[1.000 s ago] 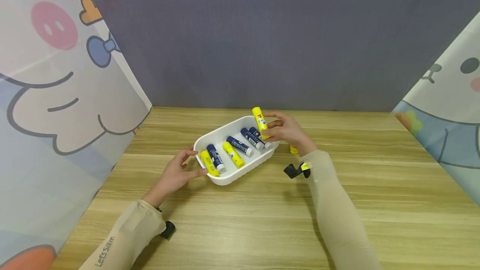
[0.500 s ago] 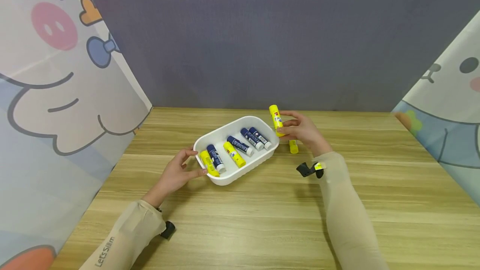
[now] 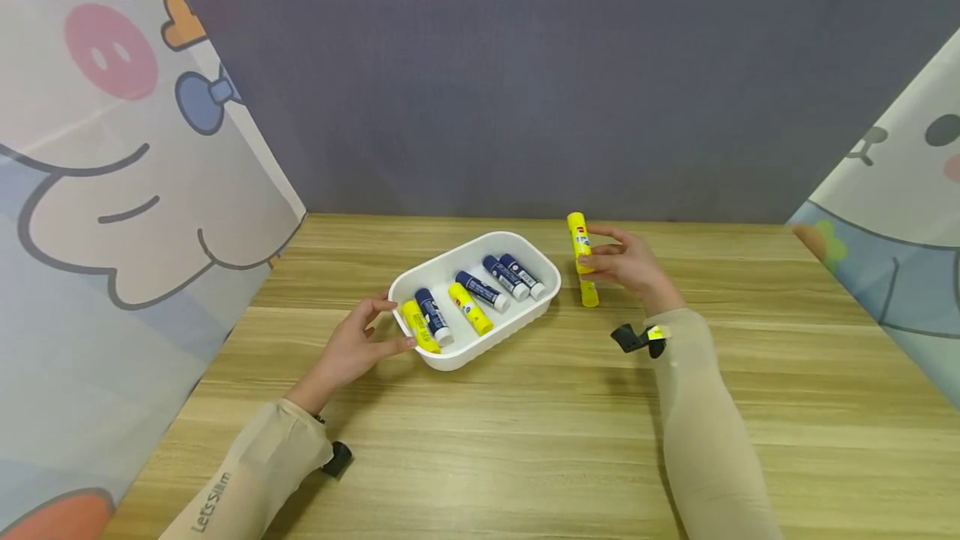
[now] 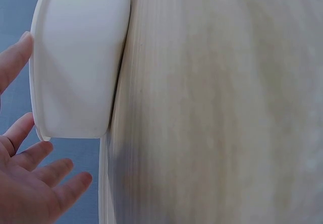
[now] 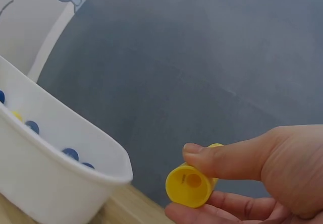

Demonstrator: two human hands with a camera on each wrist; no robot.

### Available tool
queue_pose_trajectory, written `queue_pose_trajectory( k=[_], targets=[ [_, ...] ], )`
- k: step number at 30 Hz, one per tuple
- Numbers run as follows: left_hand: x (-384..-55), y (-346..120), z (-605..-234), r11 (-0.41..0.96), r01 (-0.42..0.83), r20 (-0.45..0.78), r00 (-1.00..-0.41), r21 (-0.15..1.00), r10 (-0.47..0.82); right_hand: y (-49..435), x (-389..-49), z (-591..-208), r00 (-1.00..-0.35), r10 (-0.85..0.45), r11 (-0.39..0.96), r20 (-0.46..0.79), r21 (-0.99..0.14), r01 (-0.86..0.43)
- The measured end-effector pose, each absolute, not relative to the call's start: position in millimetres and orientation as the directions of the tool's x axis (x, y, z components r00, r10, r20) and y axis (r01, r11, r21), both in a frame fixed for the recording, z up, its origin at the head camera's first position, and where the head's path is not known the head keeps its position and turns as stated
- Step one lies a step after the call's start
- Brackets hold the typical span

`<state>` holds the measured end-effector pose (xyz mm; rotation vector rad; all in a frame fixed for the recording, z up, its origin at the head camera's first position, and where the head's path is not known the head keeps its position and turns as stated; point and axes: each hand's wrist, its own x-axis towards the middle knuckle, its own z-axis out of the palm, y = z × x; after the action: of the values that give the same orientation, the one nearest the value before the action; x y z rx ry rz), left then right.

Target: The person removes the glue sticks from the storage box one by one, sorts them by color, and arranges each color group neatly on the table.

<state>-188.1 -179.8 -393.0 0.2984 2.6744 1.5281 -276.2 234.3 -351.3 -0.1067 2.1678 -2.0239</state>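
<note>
In the head view my right hand pinches a yellow glue stick, holding it nearly upright to the right of the tray. The right wrist view shows the end of this glue stick between thumb and fingers. Behind and below it, a second yellow glue stick is partly hidden. My left hand touches the near left end of the white tray, with thumb and index finger at its rim and the other fingers loose. Inside lie yellow glue sticks and several dark blue ones with white ends.
The wood-grain table reaches back to a dark grey panel. Cartoon-printed sheets stand at the left and right. A black wrist mount sits under the right sleeve.
My right hand has carried the yellow glue stick rightward, from over the tray's right end to beside it. The second yellow glue stick came more into view. My left hand and the tray stay put.
</note>
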Motion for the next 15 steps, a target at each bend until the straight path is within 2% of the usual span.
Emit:
queue_pose_trajectory(
  k=[15],
  targets=[
    [-188.3,-178.8,-392.4,0.497,0.135,0.05,-0.982,0.857,0.18,263.1,-274.4,-365.9,-0.98,-0.137,0.038,-0.145,-0.989,0.141]
  ],
)
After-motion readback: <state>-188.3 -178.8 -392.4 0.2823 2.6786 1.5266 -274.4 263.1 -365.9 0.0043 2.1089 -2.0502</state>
